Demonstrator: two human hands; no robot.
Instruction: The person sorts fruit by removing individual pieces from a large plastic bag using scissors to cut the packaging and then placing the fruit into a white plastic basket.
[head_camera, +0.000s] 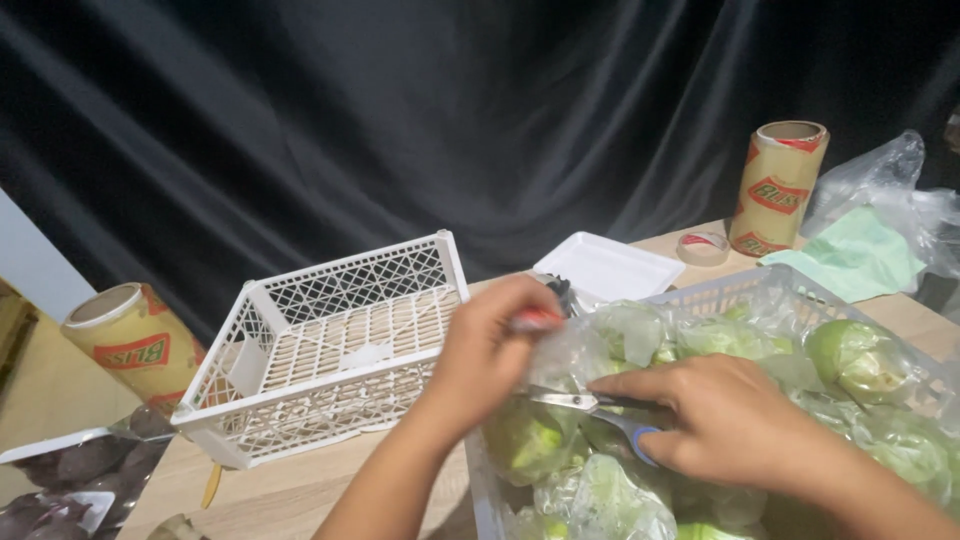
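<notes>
left hand (490, 345): centre of the frame, fingers pinched on the gathered top of a clear plastic bag (560, 400), a small red bit at the fingertips; what that bit is cannot be told.

right hand (715, 415): lower right of centre, closed on the blue-and-grey handles of scissors (590, 405), forefinger laid along them; the blades point left and lie against the bag just under the pinched top. whether the blades are parted cannot be made out.

bag contents: pale green produce, blurred by the plastic.

crate, right (720, 290): pale mesh, filled with more bagged green produce (850, 355); its right and bottom sides are cut off by the frame edge. both hands work over its left end.

crate, left (340, 340): white mesh, nothing inside, left of centre, just beside the left wrist; a narrow strip of bare wooden table (290, 490) lies below it.

white foam tray (608, 268): upper centre, beyond the hands, partly hidden by the left hand.

roll of film, upper right (778, 188): upright near the table's far edge, a small tape roll (703, 247) beside it.

green cloth (850, 258) and crumpled clear bag (880, 190): right edge, partly cut off.

second roll of film (130, 340): left edge, behind the white crate.

tray of dark produce (70, 480): lower left corner, cropped.

black curtain (400, 120): fills the upper frame.
</notes>
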